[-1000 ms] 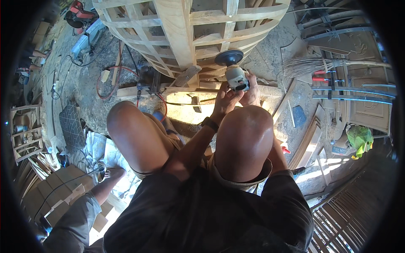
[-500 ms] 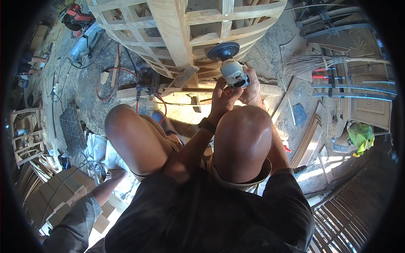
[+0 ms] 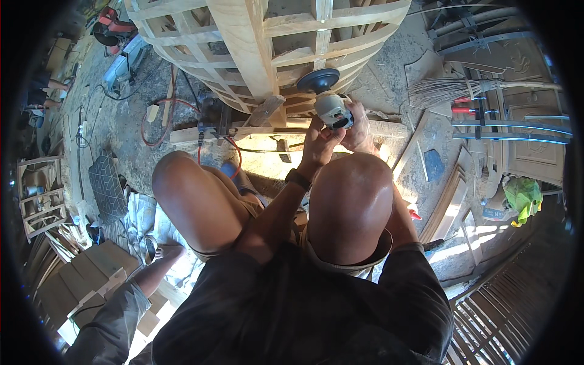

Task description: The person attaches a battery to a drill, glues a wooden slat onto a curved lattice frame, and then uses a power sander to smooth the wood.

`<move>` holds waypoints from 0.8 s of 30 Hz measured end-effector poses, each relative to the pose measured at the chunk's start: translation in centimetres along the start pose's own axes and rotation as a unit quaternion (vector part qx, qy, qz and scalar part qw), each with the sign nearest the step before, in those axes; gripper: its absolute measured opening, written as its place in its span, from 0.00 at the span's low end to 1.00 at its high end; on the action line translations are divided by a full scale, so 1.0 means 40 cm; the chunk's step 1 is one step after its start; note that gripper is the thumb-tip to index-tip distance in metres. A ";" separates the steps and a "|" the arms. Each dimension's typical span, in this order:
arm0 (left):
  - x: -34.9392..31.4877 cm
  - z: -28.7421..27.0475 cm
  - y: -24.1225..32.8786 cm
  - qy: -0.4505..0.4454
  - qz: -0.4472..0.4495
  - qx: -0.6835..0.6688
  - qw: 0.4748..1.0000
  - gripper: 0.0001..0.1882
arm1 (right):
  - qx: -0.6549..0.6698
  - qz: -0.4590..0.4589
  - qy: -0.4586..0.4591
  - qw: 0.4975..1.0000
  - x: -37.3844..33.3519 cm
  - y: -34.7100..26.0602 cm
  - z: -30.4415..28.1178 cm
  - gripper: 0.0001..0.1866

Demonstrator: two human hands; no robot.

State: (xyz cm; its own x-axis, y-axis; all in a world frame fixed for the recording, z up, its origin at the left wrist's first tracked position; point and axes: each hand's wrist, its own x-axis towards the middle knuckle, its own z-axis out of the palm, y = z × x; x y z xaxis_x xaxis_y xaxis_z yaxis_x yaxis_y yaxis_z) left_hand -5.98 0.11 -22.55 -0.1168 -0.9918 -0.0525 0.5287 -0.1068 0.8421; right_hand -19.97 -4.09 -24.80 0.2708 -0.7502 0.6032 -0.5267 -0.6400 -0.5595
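Both my hands hold an angle sander (image 3: 333, 110) with a pale grey body and a round black disc pad. My left hand (image 3: 321, 143) wraps its fingers round the near left side of the tool, and a dark watch sits on that wrist. Round the right side of the body, my right hand (image 3: 360, 129) is closed. The disc is beside the lower curved slats of a wooden lattice frame (image 3: 243, 45); whether it touches them I cannot tell. My right knee hides part of both forearms.
A red hose (image 3: 238, 159) and clamp lie near my left foot. Wooden strips (image 3: 447, 201), a straw broom (image 3: 441, 91) and long metal bars (image 3: 511, 131) are on the right. Another person's leg (image 3: 149, 280) is at lower left, near stacked boards (image 3: 91, 274). A red power tool (image 3: 112, 21) stands far left.
The sander and my hands have shifted slightly left, and its disc has moved a little toward me. At lower left, the dark cable across the boards has shifted and the other person's leg moved slightly.
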 end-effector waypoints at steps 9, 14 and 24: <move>-0.053 0.063 0.005 -0.037 -0.107 -0.035 0.993 0.22 | 0.549 0.576 0.216 0.566 -0.032 -0.061 -0.057 0.30; -0.041 0.122 0.086 -0.149 -0.049 0.011 0.988 0.33 | 0.180 0.282 0.197 0.922 0.034 -0.164 -0.241 0.41; -0.069 0.156 0.345 -0.262 0.092 0.112 0.954 0.38 | 0.124 0.185 0.405 0.887 0.370 -0.507 -0.568 0.27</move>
State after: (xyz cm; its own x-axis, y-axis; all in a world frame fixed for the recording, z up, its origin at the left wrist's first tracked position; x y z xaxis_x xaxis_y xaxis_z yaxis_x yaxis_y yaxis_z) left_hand -3.61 1.82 -7.45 -0.4752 -0.8145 0.3327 0.3936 0.1413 0.9083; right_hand -23.60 1.56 8.38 -0.6049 -0.6152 0.5056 -0.2374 -0.4668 -0.8519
